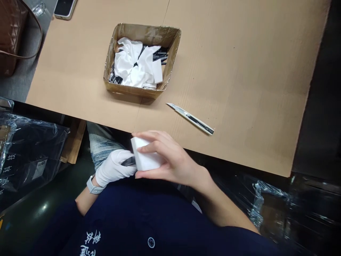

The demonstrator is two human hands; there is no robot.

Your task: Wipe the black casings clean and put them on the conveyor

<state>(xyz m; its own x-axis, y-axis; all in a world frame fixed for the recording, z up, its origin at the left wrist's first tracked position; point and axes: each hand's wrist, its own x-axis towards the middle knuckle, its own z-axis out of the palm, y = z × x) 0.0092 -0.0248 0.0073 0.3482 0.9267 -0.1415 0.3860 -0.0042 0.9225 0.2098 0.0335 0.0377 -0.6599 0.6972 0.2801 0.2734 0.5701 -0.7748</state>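
Note:
My right hand (176, 160), bare, grips a thick white foam-like block (149, 162) between thumb and fingers, just in front of the table's near edge. My left hand (114, 168) wears a white glove and is closed around a dark, smooth piece (129, 161). That piece meets the left side of the block, and most of it is hidden by the glove and the block. On the table beyond my right hand lies a slim utility knife (190, 119), its blade out and pointing to the upper left.
A cardboard box (130, 91) holds crumpled white cloths (145, 67), a small white block (157, 71) and several dark strips. Brown cardboard (245, 89) covers the table. A phone (64, 8) lies at the far left, near a brown bag (12, 35). Plastic-wrapped goods (34, 153) stand lower left.

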